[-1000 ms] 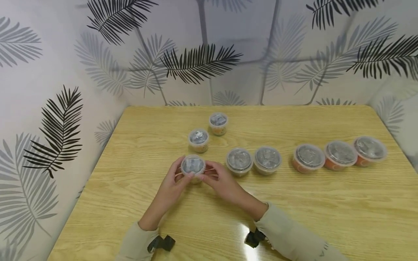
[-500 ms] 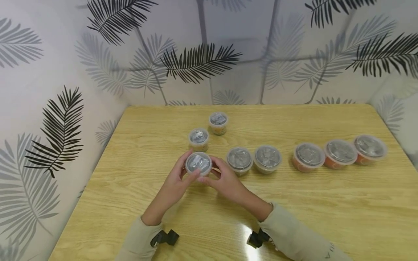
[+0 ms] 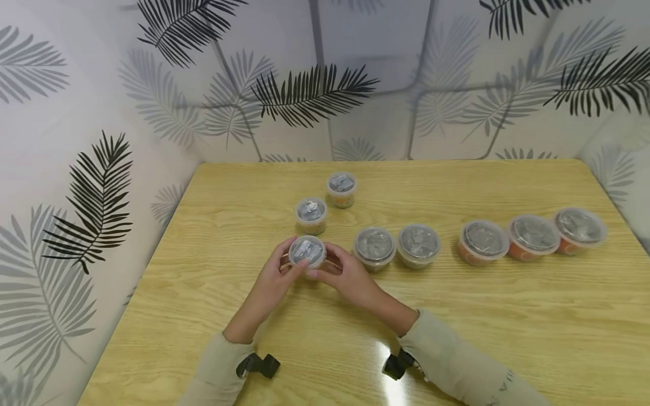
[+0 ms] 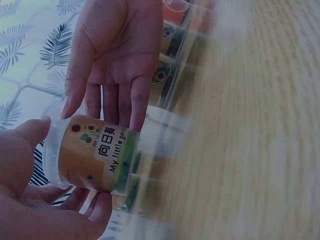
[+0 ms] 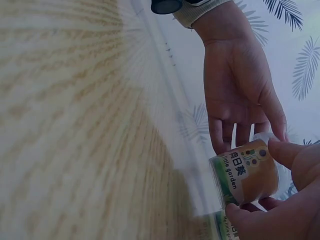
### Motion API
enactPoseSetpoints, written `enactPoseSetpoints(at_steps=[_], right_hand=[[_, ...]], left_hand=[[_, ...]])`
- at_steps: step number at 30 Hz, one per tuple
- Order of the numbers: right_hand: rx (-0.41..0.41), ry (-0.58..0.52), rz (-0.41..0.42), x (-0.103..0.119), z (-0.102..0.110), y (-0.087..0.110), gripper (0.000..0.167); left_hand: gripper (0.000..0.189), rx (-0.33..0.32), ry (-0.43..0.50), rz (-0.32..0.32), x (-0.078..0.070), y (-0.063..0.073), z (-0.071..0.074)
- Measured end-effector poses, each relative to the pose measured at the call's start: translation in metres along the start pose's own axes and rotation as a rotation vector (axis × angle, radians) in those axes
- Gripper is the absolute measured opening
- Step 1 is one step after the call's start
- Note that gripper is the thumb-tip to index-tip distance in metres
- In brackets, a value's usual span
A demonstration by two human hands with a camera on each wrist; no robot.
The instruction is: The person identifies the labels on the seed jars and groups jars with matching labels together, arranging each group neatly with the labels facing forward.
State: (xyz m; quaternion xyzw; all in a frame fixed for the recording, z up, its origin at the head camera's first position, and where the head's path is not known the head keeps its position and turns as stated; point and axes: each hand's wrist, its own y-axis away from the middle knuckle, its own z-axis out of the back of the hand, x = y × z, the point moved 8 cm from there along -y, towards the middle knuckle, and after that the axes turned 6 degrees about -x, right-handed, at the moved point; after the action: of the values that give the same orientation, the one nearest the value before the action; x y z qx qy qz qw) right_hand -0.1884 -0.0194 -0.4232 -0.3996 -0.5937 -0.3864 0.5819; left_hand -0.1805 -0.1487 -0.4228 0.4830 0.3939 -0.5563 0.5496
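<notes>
Between both hands is a small clear plastic cup (image 3: 307, 252) with a translucent lid and a silvery packet showing under it. Its orange and green label reads "My little garden" and bears printed sunflowers, facing the person in the left wrist view. My left hand (image 3: 274, 282) holds the cup's left side, thumb at the lid rim and fingers curled round the wall. From the right, my right hand (image 3: 352, 280) grips it, with its thumb at the near rim. Just beyond stands a similar lidded cup (image 3: 311, 224), and farther back another one (image 3: 342, 198).
To the right are two wider lidded tubs (image 3: 374, 260) (image 3: 418, 258) side by side. Three orange lidded tubs (image 3: 474, 258) (image 3: 525, 254) (image 3: 569, 246) form a row farther right. The wooden table (image 3: 203, 316) meets a leaf-patterned wall covering (image 3: 365, 124) at the back.
Both hands have shifted the cup slightly right and away from the person. Its lid looked larger half a second ago than now. The other cups and tubs stay put.
</notes>
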Motion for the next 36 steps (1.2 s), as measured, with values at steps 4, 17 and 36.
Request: enactPoseSetpoints(at_steps=[4,17,36], right_hand=[[-0.004,0.014,-0.028,-0.007,0.001,-0.004,0.061],[-0.045,0.005,-0.044,-0.040,0.002,-0.021,0.065],[-0.043,0.090,-0.079,-0.046,0.004,-0.023,0.078]], left_hand=[[0.064,0.017,0.043,0.038,0.007,-0.004,-0.002],[0.068,-0.001,0.070,-0.015,0.037,-0.022,0.002],[0.067,0.026,-0.035,-0.029,0.033,-0.022,0.005]])
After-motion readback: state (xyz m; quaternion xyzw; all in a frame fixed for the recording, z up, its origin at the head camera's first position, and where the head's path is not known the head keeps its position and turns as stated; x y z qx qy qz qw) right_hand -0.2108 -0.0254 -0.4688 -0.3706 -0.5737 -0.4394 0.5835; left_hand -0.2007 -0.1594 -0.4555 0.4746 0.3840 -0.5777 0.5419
